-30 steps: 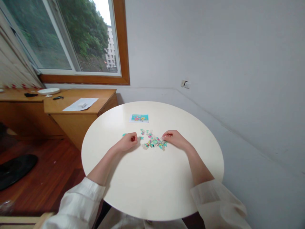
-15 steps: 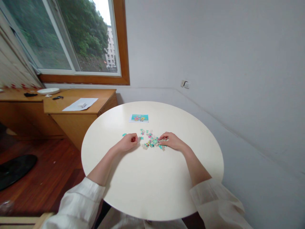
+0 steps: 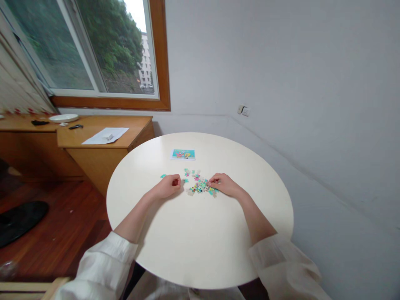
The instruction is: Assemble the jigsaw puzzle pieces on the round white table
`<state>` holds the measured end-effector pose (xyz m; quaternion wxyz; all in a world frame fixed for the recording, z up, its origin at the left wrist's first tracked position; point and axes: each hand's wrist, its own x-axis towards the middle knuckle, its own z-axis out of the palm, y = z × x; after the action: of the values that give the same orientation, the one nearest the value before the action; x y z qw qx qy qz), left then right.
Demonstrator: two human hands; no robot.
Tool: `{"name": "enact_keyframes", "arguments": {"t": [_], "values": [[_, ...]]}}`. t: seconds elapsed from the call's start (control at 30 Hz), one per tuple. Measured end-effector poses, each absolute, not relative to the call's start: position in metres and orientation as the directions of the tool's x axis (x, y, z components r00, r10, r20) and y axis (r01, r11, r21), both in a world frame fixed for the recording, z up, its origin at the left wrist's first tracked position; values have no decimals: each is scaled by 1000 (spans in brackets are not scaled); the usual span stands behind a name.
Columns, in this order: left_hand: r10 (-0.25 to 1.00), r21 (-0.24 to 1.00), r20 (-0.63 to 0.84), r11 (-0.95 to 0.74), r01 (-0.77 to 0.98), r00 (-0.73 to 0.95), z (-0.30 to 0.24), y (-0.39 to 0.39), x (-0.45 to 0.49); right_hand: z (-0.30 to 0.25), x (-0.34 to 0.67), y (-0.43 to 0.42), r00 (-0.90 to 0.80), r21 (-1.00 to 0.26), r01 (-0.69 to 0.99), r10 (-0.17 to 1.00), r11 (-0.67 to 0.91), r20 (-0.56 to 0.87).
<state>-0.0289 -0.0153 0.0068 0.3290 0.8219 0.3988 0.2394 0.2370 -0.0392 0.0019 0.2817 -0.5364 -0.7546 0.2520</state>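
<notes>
Daylight came through a wood-framed window (image 3: pixel 93 50) at the far left, above a low wooden cabinet (image 3: pixel 103 160) that carried a white plate (image 3: pixel 63 118) and, further right, a sheet of paper (image 3: pixel 105 136). Beside the cabinet stood a round white table (image 3: pixel 200 250), with both forearms stretched over it from pale sleeves.

Leftmost on the tabletop lay a lone teal piece (image 3: pixel 163 176), apart from the rest and just beyond the knuckles of the left hand (image 3: pixel 167 187). That hand rested on the table with its fingers (image 3: pixel 171 183) curled in tight against the palm, thumb pressed to the forefinger. A small red spot showed at the pinch; it was too small to tell whether a piece sat inside the grip.

Further back, near the table's middle, lay a small picture card (image 3: pixel 183 154), flat and well apart from both hands. Nearer, between the two hands, the puzzle pieces (image 3: pixel 198 186) were scattered in a loose heap of teal, pink and white, most of them touching one another.

At the heap's right edge sat the right hand (image 3: pixel 225 184), palm down, thumb and forefinger drawn together on the outermost pieces, the other fingers bent loosely behind. Whether a piece was lifted clear of the table could not be made out.

On the grey wall behind, right of the table, a wall socket (image 3: pixel 243 110) was mounted
</notes>
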Motion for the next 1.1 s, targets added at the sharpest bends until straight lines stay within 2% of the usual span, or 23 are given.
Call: {"name": "enact_keyframes", "arguments": {"t": [0.6, 0.97, 1.1], "values": [[810, 729, 143, -475, 494, 568, 7, -15, -29, 4, 232, -40, -132, -873, 452, 982, 182, 137], [812, 725, 152, -479, 495, 564, 5, -14, -29, 11, 228, -45, -109, -888, 436, 988, 148, 110], [810, 721, 154, -484, 497, 566, 6, -15, -30, 4, 230, -39, -70, -937, 332, 993, 111, 93]]}}
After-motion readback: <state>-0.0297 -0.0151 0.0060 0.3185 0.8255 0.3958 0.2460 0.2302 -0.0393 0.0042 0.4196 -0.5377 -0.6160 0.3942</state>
